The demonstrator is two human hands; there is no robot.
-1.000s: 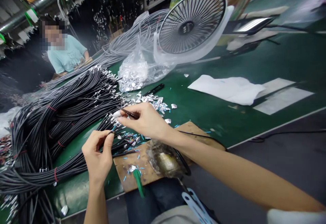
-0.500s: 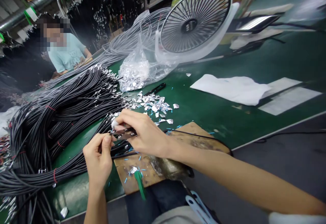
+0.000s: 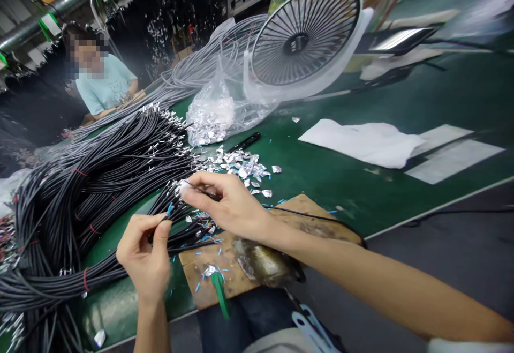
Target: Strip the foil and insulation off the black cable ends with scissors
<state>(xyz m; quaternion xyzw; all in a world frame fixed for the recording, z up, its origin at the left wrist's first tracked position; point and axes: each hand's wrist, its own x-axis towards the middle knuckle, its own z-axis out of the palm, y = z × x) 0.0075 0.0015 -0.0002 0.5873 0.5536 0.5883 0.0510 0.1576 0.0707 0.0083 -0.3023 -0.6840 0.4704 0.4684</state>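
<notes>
My left hand (image 3: 145,254) is closed in a pinch on a black cable, near the cable's end. A short blue wire end (image 3: 169,209) sticks up from the fingertips. To its right, my right hand (image 3: 231,203) is closed around a dark, flat metal tool (image 3: 205,190), mostly hidden by the fingers, so its exact kind does not show. A white wrap (image 3: 184,188) covers a fingertip of that hand. The two hands are a little apart. Behind and beside them lie bundled black cables (image 3: 132,181) with stripped, silvery ends, tied with red bands.
Foil scraps (image 3: 244,165) lie beyond my right hand, near a clear plastic bag (image 3: 212,120) of scraps and a fan (image 3: 297,45). A stained board (image 3: 193,283) with a green clamp (image 3: 220,294) sits at the table edge. Across the table sits a person (image 3: 106,82).
My left hand has drawn down and left, away from the tool, and the blue wire end now shows. The tool in my right hand has turned and shows less of its flat side.
</notes>
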